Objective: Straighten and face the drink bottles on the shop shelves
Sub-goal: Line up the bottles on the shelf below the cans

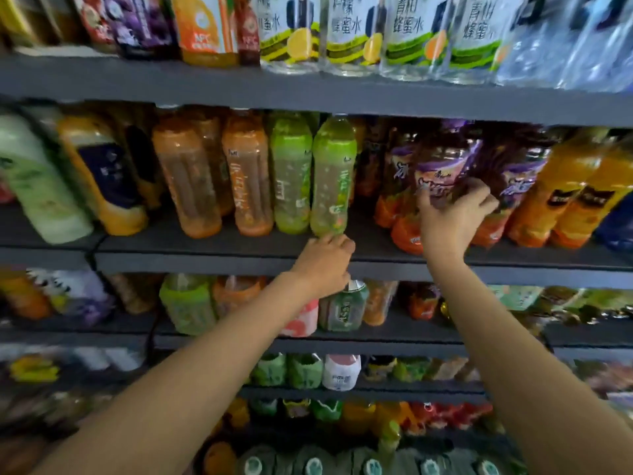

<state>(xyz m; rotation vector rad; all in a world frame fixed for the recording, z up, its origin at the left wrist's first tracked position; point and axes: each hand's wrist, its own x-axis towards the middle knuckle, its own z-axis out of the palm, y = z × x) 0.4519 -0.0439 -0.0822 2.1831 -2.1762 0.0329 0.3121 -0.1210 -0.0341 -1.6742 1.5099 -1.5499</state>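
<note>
We look down a wall of dark grey shop shelves packed with drink bottles, and our two bare forearms reach up from the bottom of the view. We place everything relative to the green bottle at the centre of the middle shelf.

Nearest us, below that bottle, lower shelves hold blurred rows of green, white and red bottles seen mostly from their caps.

Our left hand sits directly below the green bottle, at the shelf's front edge. Its fingertips touch the bottle's base; the fingers are bent, but the hand hides whether they grip the bottle, so we cannot tell.

Our right hand is to the right of the green bottle, a little higher. Its fingers are spread and curled onto the front of a purple-labelled bottle with dark drink and an orange lower band, grasping it at the label. This bottle leans, as do its purple neighbours further right.

Just left of the green bottle stands a second green one, then two orange bottles. Far left are a dark-labelled orange bottle and a pale green one, tilted by the wide lens.

Right of the purple group stand yellow-orange bottles.

Farthest, above the green bottle, the top shelf carries clear bottles with lemon labels.
</note>
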